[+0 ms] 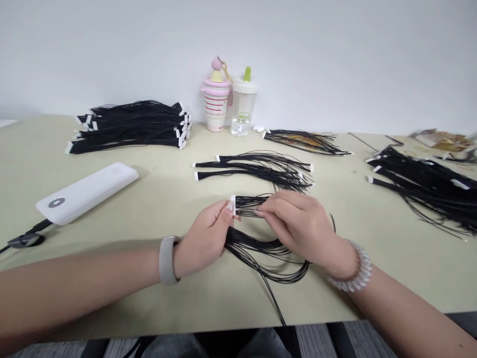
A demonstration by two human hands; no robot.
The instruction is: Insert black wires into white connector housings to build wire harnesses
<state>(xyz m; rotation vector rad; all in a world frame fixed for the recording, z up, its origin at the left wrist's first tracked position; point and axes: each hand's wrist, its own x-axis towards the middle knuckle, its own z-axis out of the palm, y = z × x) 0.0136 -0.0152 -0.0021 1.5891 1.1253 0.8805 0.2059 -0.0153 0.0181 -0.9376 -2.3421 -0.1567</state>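
Between thumb and fingers, my left hand [206, 231] grips the white connector [233, 204] of a black wire harness [249, 200]. The harness's thin wires run rightward from the connector and loop back below it. My right hand [298, 223] pinches a single black wire close to the connector; the wire's tip is too small to make out. Several loose wires [276, 273] curve under both hands, and a few strands hang toward the table's front edge. My right palm hides part of the bundle.
Behind the hands lie several black harnesses [253, 171]. A big harness pile [134, 127] sits back left, another pile [425, 184] at right. A white cabled device [87, 193] lies left. A pink-lidded cup [216, 104] and a clear cup [244, 107] stand by the wall.
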